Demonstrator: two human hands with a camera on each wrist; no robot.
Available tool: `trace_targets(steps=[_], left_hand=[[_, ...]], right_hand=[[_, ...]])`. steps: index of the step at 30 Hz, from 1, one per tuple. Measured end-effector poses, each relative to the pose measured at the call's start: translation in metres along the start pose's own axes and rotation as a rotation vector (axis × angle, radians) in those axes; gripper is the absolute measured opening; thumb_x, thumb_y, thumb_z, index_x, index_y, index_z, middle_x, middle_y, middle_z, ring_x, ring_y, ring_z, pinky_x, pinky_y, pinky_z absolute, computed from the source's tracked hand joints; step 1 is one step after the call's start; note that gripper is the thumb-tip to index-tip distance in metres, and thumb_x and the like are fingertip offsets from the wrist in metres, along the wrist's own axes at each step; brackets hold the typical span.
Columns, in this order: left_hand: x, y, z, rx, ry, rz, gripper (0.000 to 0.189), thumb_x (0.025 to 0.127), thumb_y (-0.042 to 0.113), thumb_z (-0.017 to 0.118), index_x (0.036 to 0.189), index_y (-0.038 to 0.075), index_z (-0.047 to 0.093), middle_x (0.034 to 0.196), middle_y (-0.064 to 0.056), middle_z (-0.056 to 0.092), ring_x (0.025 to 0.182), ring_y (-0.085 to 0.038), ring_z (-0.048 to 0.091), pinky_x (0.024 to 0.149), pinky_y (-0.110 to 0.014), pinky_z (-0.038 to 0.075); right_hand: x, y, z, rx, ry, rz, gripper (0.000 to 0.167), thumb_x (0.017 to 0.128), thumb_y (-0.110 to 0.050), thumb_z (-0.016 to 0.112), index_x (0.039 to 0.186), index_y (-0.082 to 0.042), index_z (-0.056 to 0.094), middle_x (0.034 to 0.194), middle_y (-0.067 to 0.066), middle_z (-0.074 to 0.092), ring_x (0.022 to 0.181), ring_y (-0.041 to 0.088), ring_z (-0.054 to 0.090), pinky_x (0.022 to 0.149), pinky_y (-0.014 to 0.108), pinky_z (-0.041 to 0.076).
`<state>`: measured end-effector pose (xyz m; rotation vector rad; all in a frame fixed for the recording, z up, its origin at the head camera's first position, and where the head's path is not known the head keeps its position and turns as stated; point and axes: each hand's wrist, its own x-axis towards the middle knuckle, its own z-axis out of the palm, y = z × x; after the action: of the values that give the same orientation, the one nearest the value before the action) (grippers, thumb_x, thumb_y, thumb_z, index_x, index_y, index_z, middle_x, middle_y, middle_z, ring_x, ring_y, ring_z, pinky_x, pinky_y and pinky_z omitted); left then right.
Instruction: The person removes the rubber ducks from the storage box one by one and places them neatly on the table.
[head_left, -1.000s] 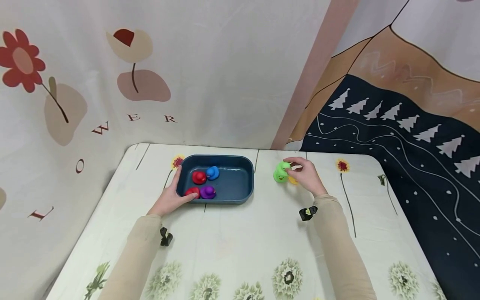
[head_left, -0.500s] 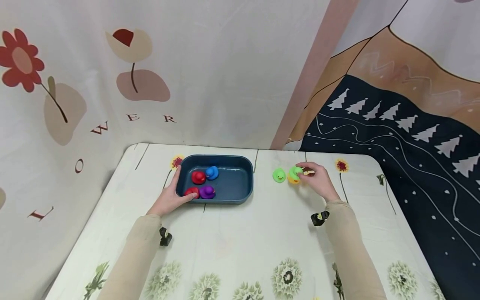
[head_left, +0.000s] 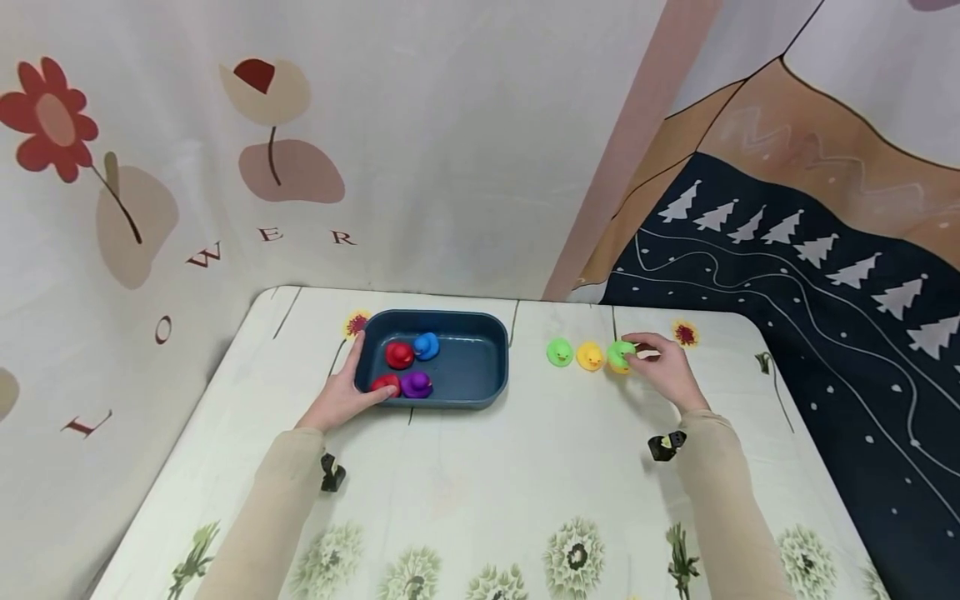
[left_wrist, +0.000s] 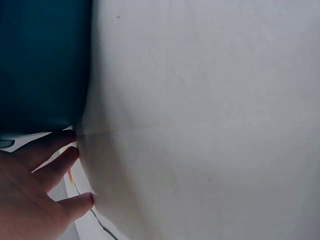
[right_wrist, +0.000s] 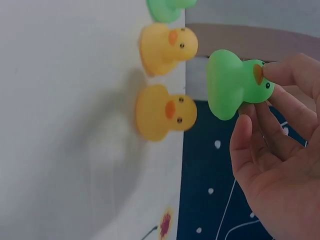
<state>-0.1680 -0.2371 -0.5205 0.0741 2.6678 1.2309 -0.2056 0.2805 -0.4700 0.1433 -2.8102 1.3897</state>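
Note:
My right hand (head_left: 663, 367) pinches a green rubber duck (right_wrist: 235, 85) by its head. In the head view it overlaps a yellow duck below; the right wrist view shows it above the table. Two yellow rubber ducks, a nearer one (right_wrist: 162, 112) and a farther one (right_wrist: 167, 47), stand side by side, with another green duck (head_left: 559, 352) beyond. My left hand (head_left: 341, 400) rests against the left end of a dark blue tray (head_left: 491, 396), fingers spread. Inside the tray sit a red duck (head_left: 399, 356), a blue duck (head_left: 427, 346), a purple duck (head_left: 416, 384) and a second red duck (head_left: 386, 382), partly behind my thumb.
A white flowered cloth (head_left: 465, 475) covers the table. Behind it hangs a pale printed curtain (head_left: 450, 167), with a dark tree-patterned cloth (head_left: 750, 275) on the right. The tray's left wall (left_wrist: 45, 65) fills a corner of the left wrist view.
My right hand has carried the green duck rightward, past the other green duck and the first yellow one, to above the second yellow duck. My left hand and the tray have stayed put.

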Motion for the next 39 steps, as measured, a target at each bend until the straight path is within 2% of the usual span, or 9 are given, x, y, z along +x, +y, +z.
trace_targets(steps=[6, 15, 21, 24, 31, 39], left_hand=[[0.001, 0.001, 0.0, 0.001, -0.001, -0.003, 0.113, 0.082, 0.05, 0.072, 0.154, 0.029, -0.013, 0.154, -0.03, 0.015, 0.129, -0.055, 0.033, 0.098, -0.066, 0.033], [0.002, 0.001, 0.0, 0.006, -0.01, -0.009, 0.114, 0.082, 0.051, 0.072, 0.154, 0.029, -0.014, 0.156, -0.028, 0.012, 0.13, -0.055, 0.03, 0.098, -0.067, 0.033], [0.002, -0.001, 0.001, -0.002, -0.007, -0.009, 0.114, 0.082, 0.053, 0.072, 0.153, 0.032, -0.014, 0.156, -0.027, 0.013, 0.131, -0.054, 0.03, 0.098, -0.067, 0.032], [0.002, -0.002, 0.001, 0.0, -0.006, -0.009, 0.114, 0.081, 0.054, 0.072, 0.153, 0.033, -0.014, 0.156, -0.027, 0.013, 0.13, -0.054, 0.031, 0.098, -0.067, 0.033], [0.001, 0.0, 0.0, 0.004, -0.007, -0.016, 0.114, 0.082, 0.054, 0.071, 0.154, 0.031, -0.013, 0.156, -0.027, 0.012, 0.13, -0.055, 0.031, 0.098, -0.067, 0.033], [-0.001, 0.003, 0.0, 0.003, -0.006, -0.012, 0.113, 0.082, 0.052, 0.071, 0.154, 0.029, -0.013, 0.157, -0.026, 0.011, 0.13, -0.054, 0.031, 0.099, -0.067, 0.032]], right_hand=[[-0.002, 0.005, -0.012, -0.028, 0.019, 0.003, 0.033, 0.091, -0.002, 0.063, 0.122, 0.006, 0.062, 0.123, 0.024, 0.058, 0.107, 0.035, 0.053, 0.087, 0.04, 0.045], [-0.005, 0.015, -0.027, -0.077, 0.042, -0.01, 0.032, 0.091, -0.001, 0.062, 0.122, 0.007, 0.061, 0.121, 0.026, 0.058, 0.106, 0.037, 0.052, 0.081, 0.027, 0.044], [-0.007, 0.024, -0.033, -0.106, 0.04, -0.012, 0.032, 0.091, 0.0, 0.061, 0.122, 0.008, 0.06, 0.121, 0.027, 0.057, 0.105, 0.038, 0.052, 0.077, 0.023, 0.043], [-0.007, 0.028, -0.034, -0.116, 0.027, -0.004, 0.032, 0.092, 0.0, 0.06, 0.123, 0.009, 0.06, 0.121, 0.028, 0.057, 0.106, 0.039, 0.052, 0.08, 0.028, 0.044], [-0.01, 0.04, -0.032, -0.115, -0.005, 0.024, 0.033, 0.093, 0.0, 0.057, 0.125, 0.01, 0.057, 0.126, 0.03, 0.054, 0.109, 0.041, 0.05, 0.088, 0.049, 0.043], [-0.007, 0.054, -0.03, -0.097, -0.041, 0.098, 0.036, 0.095, -0.001, 0.053, 0.129, 0.009, 0.054, 0.13, 0.03, 0.05, 0.114, 0.042, 0.047, 0.091, 0.052, 0.041]])
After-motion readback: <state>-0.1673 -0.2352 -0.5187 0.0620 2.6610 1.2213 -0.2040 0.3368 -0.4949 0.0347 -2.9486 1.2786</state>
